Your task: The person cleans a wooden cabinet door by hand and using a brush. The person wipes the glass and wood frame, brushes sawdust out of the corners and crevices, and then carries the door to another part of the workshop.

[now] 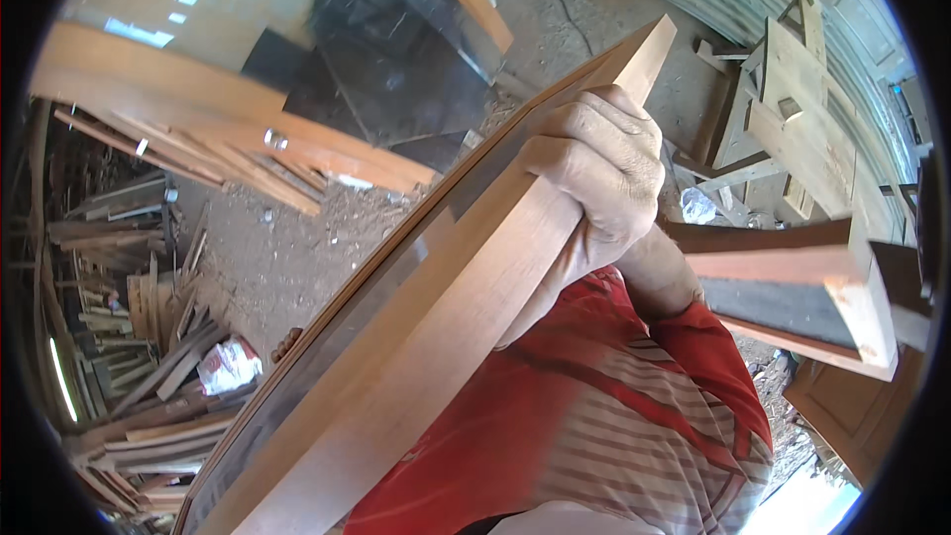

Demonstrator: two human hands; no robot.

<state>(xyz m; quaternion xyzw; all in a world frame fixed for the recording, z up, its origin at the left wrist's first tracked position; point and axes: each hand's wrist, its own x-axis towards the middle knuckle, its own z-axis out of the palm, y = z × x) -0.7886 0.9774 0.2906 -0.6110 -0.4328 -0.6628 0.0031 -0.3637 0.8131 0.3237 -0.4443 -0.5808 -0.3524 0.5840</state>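
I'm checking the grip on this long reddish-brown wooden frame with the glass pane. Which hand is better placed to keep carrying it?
Probably the right hand: it is wrapped over the upper edge of the long reddish-brown wooden frame, fingers curled on it. The left hand is not in view.

Most of the middle is being blocked by the long wooden frame [436, 337], which is running slantwise from lower left to upper right. Right of the frame, the way is being closed by a red-edged board [792, 287] and stacked wooden pieces [792, 109]. Left of the frame, open dirt floor [287, 248] is being left free, bounded by scrap timber [139, 376] and a leaning glass panel [297, 50].
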